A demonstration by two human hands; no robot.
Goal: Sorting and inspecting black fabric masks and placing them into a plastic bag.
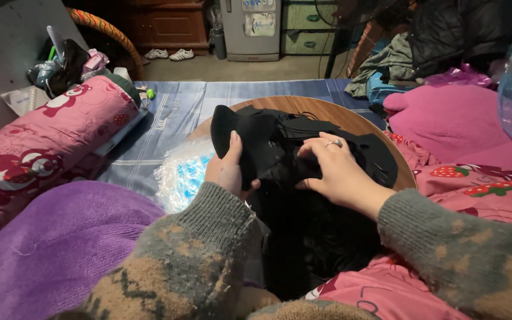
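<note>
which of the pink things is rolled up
The pink roll at far left, printed with red bears; the strawberry blanket and plain pink cushion at right lie spread out.

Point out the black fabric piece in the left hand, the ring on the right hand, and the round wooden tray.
black fabric piece [232, 127], head view, on its upper rounded part.
ring [335, 143], head view, on the band across the finger.
round wooden tray [327, 109], head view, on the bare far rim.

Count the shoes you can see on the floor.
2: a pale pair of shoes side by side on the floor at the far end, the left shoe and the right shoe. Others may be hidden behind clutter.
</note>
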